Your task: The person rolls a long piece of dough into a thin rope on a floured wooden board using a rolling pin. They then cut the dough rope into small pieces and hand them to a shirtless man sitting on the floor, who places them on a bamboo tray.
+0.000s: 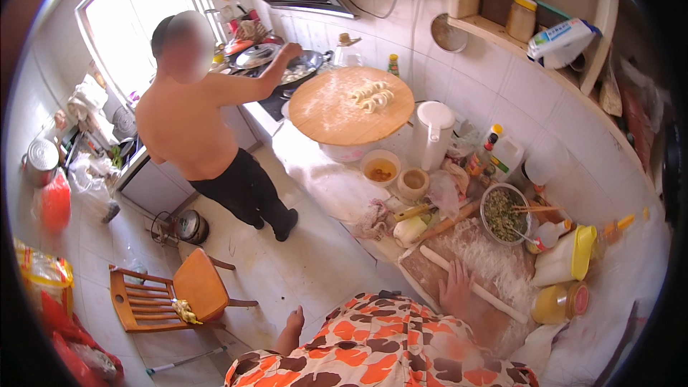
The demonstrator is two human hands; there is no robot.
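Observation:
My right hand [456,286] lies flat, fingers spread, on a long rope of dough [492,301] across a floured wooden board [500,266]. Down at my left side, over the floor, my left hand [294,318] hangs with nothing seen in it; its fingers are partly hidden. Beyond the dough stands a metal bowl of chopped green filling [505,214] with chopsticks and a spoon in it. A wooden rolling pin [451,220] rests at the board's far edge beside a pale green vegetable [409,232]. Several shaped dumplings [372,98] sit on a round floured board [322,102].
Another person [188,118] stands at the stove, one arm over a wok [301,69]. A bowl of yellowish liquid [380,167] and a white jug [432,131] stand on the counter. Jars and bottles line the wall side. A wooden chair [199,285] stands to my left.

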